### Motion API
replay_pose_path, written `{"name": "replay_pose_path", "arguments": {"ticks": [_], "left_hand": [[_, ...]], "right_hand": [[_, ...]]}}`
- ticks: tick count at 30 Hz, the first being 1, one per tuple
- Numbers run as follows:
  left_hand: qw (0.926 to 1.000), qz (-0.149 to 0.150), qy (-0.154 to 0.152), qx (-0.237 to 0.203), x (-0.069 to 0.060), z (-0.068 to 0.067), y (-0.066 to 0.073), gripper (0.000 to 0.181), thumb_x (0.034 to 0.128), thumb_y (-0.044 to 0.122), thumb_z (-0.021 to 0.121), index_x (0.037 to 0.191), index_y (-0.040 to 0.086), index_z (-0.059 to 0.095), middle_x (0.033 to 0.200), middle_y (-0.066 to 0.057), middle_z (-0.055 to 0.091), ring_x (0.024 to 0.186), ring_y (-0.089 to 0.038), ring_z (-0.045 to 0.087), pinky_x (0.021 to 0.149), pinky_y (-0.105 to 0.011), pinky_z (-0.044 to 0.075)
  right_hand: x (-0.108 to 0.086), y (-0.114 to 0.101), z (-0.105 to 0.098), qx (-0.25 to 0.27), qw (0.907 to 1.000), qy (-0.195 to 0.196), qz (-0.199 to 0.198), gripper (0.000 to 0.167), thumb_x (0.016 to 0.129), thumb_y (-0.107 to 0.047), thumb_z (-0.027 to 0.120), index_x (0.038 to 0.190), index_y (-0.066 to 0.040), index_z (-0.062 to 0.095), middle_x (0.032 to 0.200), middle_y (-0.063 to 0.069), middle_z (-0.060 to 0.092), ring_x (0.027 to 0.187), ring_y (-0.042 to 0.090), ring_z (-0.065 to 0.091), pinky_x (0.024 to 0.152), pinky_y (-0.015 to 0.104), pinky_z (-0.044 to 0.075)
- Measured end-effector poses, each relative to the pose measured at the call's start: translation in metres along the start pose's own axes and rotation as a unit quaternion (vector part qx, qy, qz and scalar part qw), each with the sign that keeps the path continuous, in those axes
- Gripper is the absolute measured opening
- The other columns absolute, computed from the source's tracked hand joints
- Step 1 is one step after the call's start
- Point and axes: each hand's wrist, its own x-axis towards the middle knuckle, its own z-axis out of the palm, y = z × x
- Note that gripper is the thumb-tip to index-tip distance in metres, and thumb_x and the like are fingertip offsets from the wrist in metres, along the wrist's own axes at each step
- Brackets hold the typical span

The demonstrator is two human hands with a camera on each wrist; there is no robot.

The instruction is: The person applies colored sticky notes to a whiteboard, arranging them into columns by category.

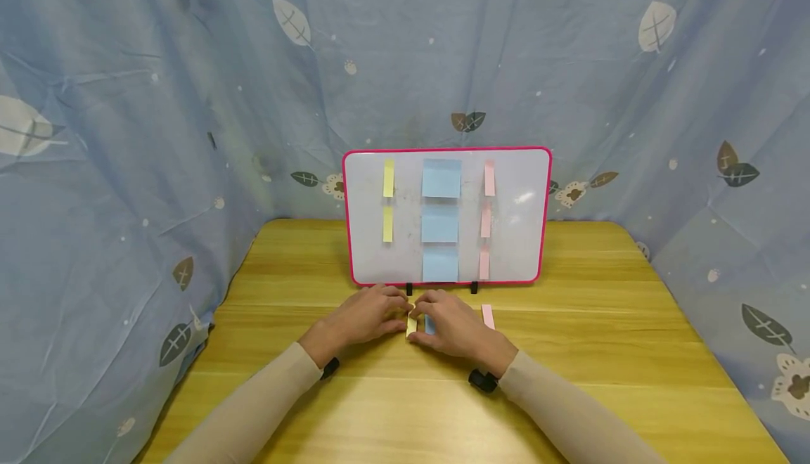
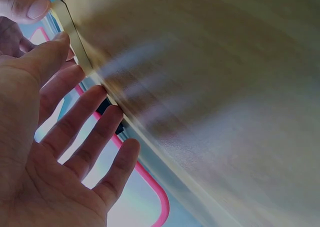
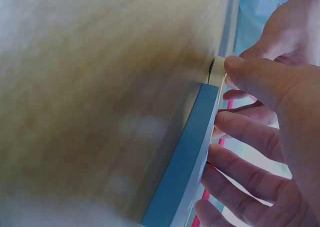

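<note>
A narrow yellow sticky note pad [image 1: 411, 327] lies on the table between my two hands. My left hand [image 1: 369, 315] pinches it from the left, with the thumb [image 2: 59, 44] and index finger at its edge and the other fingers spread. From the right, my right hand [image 1: 451, 323] holds the same pad, its thumb [image 3: 239, 67] on the near end and the index finger over the top. Partly under the right hand lies a blue sticky note pad [image 3: 182, 157]. A narrow pink sticky note pad [image 1: 488, 316] lies farther right, apart from both hands.
Behind the hands stands a pink-framed whiteboard [image 1: 519, 239] on black feet [image 1: 474, 287]. It bears two yellow notes [image 1: 388, 223], three blue notes [image 1: 441, 179] and three pink notes [image 1: 486, 220] in columns. A patterned blue curtain [image 1: 392, 49] surrounds the wooden table [image 1: 588, 309].
</note>
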Motion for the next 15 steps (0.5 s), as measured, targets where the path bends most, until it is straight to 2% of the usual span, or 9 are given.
{"name": "replay_pose_path", "arguments": {"ticks": [8, 15], "left_hand": [[0.9999, 0.007, 0.008, -0.002, -0.0016, -0.0016, 0.0015, 0.031, 0.1101, 0.030, 0.084, 0.138, 0.018, 0.085, 0.140, -0.004, 0.081, 0.129, -0.028, 0.077, 0.112, -0.051, 0.065], [1.0000, 0.000, 0.006, -0.007, -0.0003, -0.0025, 0.0029, 0.033, 0.1103, 0.030, 0.083, 0.140, 0.016, 0.084, 0.141, -0.004, 0.082, 0.131, -0.028, 0.077, 0.117, -0.050, 0.064]], "right_hand": [[0.0002, -0.0010, 0.0016, 0.002, 0.9999, -0.005, 0.009, 0.023, 0.105, -0.035, 0.089, 0.119, -0.016, 0.089, 0.131, 0.005, 0.084, 0.125, 0.028, 0.079, 0.111, 0.046, 0.066], [0.0023, 0.0010, 0.0027, 0.000, 0.9998, 0.010, 0.014, 0.012, 0.110, -0.021, 0.082, 0.109, -0.014, 0.091, 0.126, 0.006, 0.088, 0.124, 0.029, 0.081, 0.110, 0.047, 0.068]]}}
